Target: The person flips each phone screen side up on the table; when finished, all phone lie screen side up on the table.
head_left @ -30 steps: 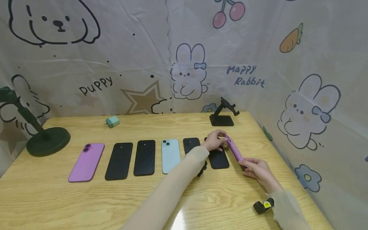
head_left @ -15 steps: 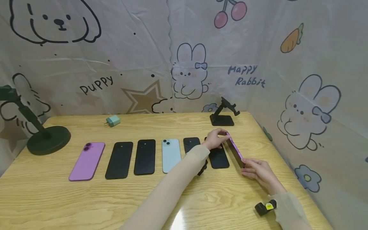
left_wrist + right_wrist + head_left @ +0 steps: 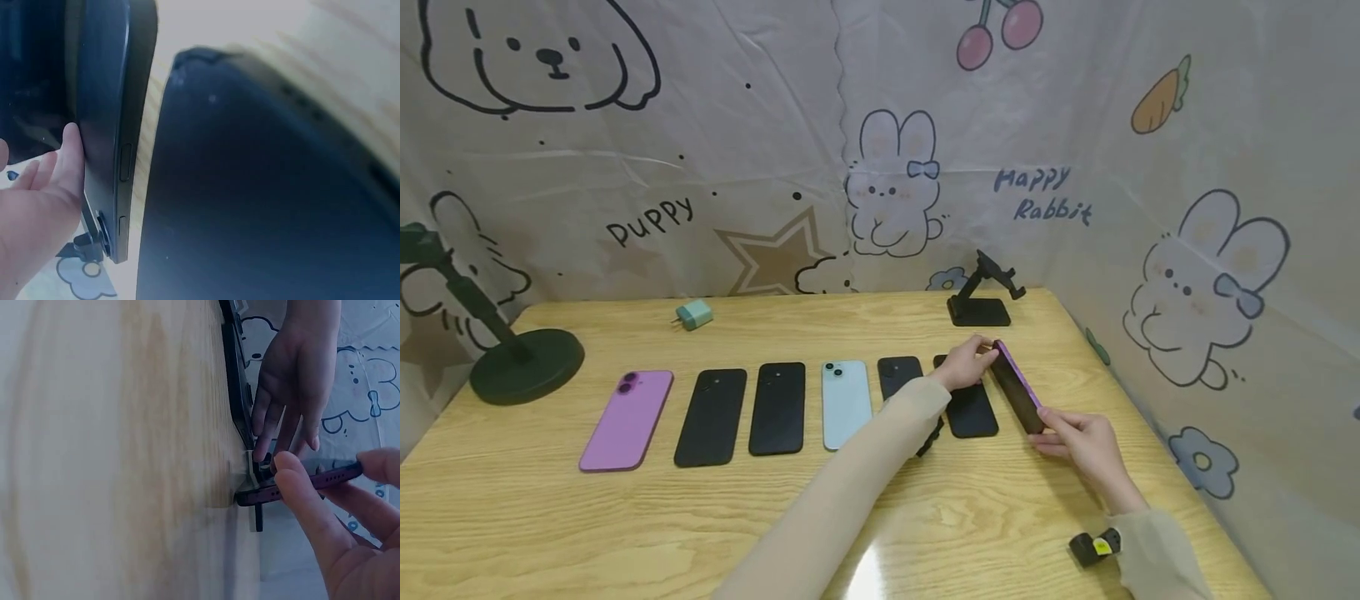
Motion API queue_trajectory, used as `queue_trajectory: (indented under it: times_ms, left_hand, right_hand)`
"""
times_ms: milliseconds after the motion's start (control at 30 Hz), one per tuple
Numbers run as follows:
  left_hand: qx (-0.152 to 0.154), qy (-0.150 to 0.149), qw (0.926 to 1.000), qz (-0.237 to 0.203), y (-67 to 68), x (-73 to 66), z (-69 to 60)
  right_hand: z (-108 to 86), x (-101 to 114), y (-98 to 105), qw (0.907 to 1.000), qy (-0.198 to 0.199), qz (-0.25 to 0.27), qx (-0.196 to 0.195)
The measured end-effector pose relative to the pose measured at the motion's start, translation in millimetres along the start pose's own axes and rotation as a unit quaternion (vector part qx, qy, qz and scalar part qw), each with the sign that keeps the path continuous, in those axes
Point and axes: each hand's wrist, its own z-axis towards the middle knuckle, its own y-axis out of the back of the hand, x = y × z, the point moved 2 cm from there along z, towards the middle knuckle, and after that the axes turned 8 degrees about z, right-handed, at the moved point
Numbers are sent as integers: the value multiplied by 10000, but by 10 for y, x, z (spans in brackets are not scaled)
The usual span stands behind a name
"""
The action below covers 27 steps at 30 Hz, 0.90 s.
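Head view: purple-edged phone [image 3: 1020,396] at the right end of a row of phones, tipped up on its long side, dark face toward the row; cannot tell whether its lower edge touches the table [image 3: 955,508]. Left hand [image 3: 964,365] pinches the far end, fingers fairly straight, thumb close to them. Right hand [image 3: 1084,444] has the near end between thumb and fingers, gap only as wide as the phone. Black phone [image 3: 973,414] lies flat just left of it; pale blue phone [image 3: 846,406] farther left, near the left sleeve [image 3: 850,475]. Black phone stand [image 3: 980,312] behind, near the wall cloth [image 3: 760,167].
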Motion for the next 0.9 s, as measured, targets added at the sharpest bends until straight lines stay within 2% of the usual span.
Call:
queue_trajectory:
  times_ms: [233, 500, 567, 700, 900]
  left_hand:
    - [360, -117, 9962, 780, 0, -34, 14]
    - [799, 62, 9939, 754, 21, -38, 14]
    - [895, 101, 9945, 531, 27, -34, 13]
    - [987, 225, 9945, -273, 28, -31, 11]
    - [863, 397, 9864, -1343, 12, -35, 10]
  right_hand:
    - [-40, 63, 3, 9995, 125, -285, 73]
    - [-45, 50, 17, 9985, 182, -506, 59]
    - [-46, 40, 22, 9986, 192, -499, 40]
    - [-37, 18, 33, 9986, 247, -467, 51]
    - [-11, -15, 34, 9989, 419, -191, 27]
